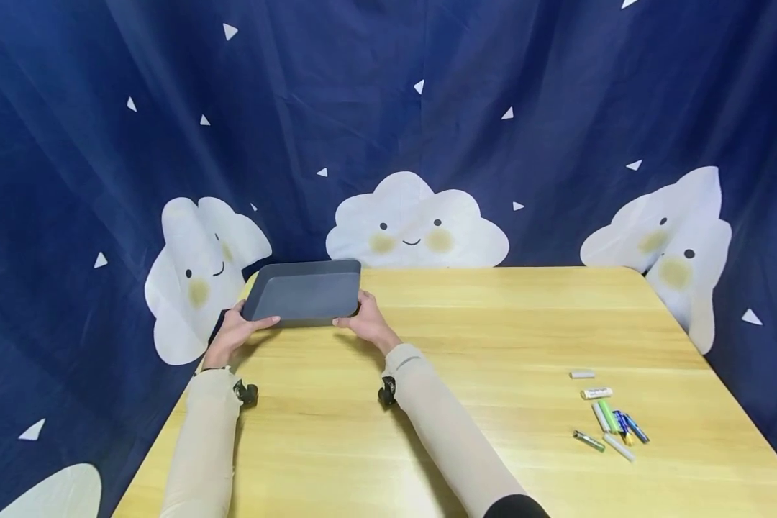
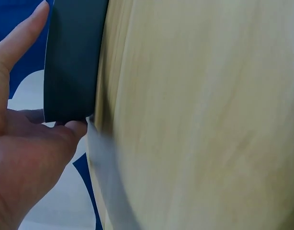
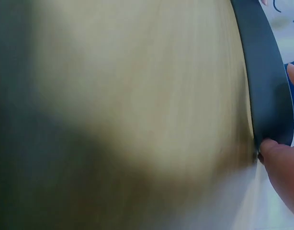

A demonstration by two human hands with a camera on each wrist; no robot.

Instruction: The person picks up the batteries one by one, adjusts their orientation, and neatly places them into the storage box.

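A dark grey rectangular tray (image 1: pixel 304 295) is at the far left of the wooden table, its hollow side up and nothing in it. My left hand (image 1: pixel 232 332) holds its near left corner, with the thumb along the front wall. At the near right corner my right hand (image 1: pixel 371 324) grips it, thumb at the front and fingers by the right side. In the left wrist view the fingers (image 2: pixel 76 127) reach the tray's lower edge. The right wrist view shows a fingertip (image 3: pixel 267 143) against the bottom of the tray's wall (image 3: pixel 269 72); the rest of that hand is partly cut off.
On the right part of the table (image 1: pixel 466 338) lie several small cylinders that look like batteries, among them a white one (image 1: pixel 596 393), a light green one (image 1: pixel 609 416) and a dark green one (image 1: pixel 588 441). A blue curtain (image 1: pixel 375 108) with cloud faces hangs behind the table.
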